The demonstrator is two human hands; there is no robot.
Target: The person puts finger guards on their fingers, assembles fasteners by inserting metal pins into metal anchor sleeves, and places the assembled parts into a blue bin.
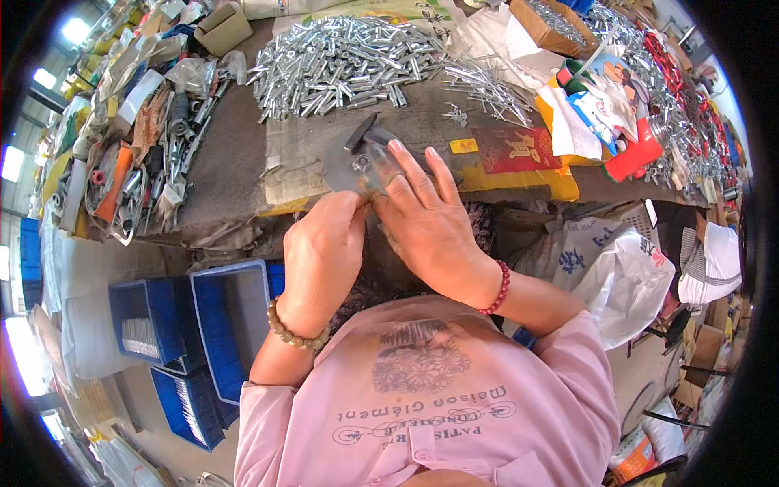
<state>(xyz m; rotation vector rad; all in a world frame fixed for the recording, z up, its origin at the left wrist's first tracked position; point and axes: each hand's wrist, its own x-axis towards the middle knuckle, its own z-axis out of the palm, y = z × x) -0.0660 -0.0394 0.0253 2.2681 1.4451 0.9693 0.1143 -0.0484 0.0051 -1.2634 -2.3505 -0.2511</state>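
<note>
At the near edge of the bench lies a grey round plate (337, 165) with a dark lever-like piece (361, 134) standing on it. My left hand (323, 242) is closed in a pinch at the plate's near side, and what its fingertips hold is hidden. My right hand (430, 217) stretches its fingers over the plate's right part, covering some of it. Beyond the plate, a broad heap of short silver metal tubes (333, 66) spreads across the bench. Thin metal pins (491, 88) lie right of that heap, with a few small metal bits (456, 114) closer to me.
Hand tools and clutter (174, 122) crowd the bench's left side. A red bottle (637, 154) and a cardboard box of metal parts (552, 24) stand at the right. Blue crates (230, 272) sit low on the left; a white plastic bag (621, 276) hangs at the right.
</note>
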